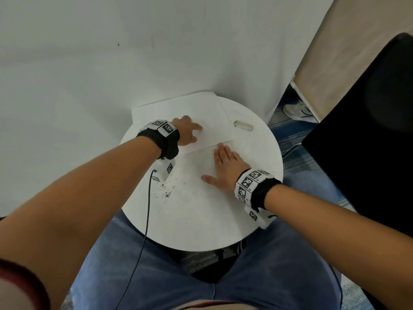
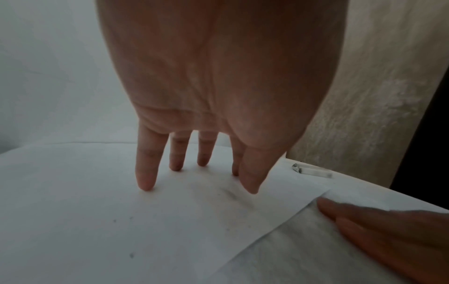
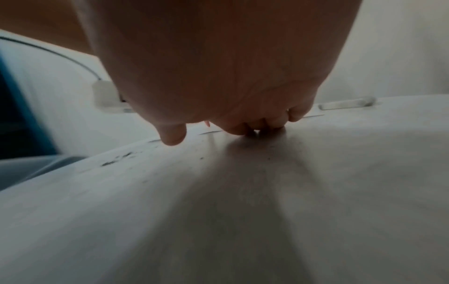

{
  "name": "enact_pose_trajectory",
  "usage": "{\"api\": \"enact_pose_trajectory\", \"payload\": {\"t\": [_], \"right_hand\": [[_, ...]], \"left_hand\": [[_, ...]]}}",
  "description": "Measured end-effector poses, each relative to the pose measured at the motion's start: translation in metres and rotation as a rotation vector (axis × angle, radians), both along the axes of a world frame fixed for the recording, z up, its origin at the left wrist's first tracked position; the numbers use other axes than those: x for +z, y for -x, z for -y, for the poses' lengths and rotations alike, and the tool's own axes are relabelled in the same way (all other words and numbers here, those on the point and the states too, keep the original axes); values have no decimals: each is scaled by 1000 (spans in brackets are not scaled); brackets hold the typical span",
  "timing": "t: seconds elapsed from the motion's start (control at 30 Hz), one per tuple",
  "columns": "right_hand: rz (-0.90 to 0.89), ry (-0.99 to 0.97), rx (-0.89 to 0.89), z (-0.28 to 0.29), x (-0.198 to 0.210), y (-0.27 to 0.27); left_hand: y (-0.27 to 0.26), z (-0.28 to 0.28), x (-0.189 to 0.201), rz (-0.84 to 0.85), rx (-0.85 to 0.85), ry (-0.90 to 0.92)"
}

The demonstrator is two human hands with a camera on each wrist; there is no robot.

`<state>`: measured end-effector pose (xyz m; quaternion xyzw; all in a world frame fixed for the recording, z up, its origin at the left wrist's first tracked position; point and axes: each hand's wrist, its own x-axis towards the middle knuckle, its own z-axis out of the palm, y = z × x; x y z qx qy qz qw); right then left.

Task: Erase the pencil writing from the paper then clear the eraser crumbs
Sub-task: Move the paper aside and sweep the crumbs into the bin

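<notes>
A white sheet of paper lies at the back of the round white table, and only faint grey smudges show on the paper. My left hand presses the sheet with straight, spread fingers. My right hand lies flat on the table just in front of the paper's near edge, fingers together, thumb out to the left. Dark eraser crumbs are scattered on the table left of it, also seen as eraser crumbs. A white eraser lies right of the paper.
A white wall stands directly behind the table. A black chair is at the right, with a beige panel and a white shoe behind it. A black cable runs from my left wrist across the table's left edge. My blue-jeaned legs sit under the table.
</notes>
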<state>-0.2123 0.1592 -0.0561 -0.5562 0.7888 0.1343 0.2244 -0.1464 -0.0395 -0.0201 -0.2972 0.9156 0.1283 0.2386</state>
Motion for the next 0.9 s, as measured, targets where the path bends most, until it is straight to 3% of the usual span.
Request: {"api": "enact_pose_trajectory", "payload": {"t": [0.13, 0.2, 0.27, 0.4, 0.47, 0.57, 0.77, 0.9], "right_hand": [[57, -12, 278, -24, 4, -16], [88, -23, 332, -33, 9, -16], [79, 7, 253, -33, 13, -6], [-46, -5, -121, -27, 9, 12], [-35, -43, -206, -26, 5, 10], [-41, -29, -193, -24, 1, -1], [91, 12, 168, -38, 5, -40], [6, 35, -175, -32, 9, -14]], "left_hand": [[-2, -2, -1, -5, 0, -6], [-2, -6, 0, -9, -14, -10], [-2, -9, -1, -13, -32, -22], [-4, -13, 0, -59, -41, -33], [-10, -11, 2, -67, -38, -13], [-23, -8, -2, -11, -35, -2], [-31, -9, -2, -10, -39, 8], [-37, -12, -4, 24, -45, 21]]}}
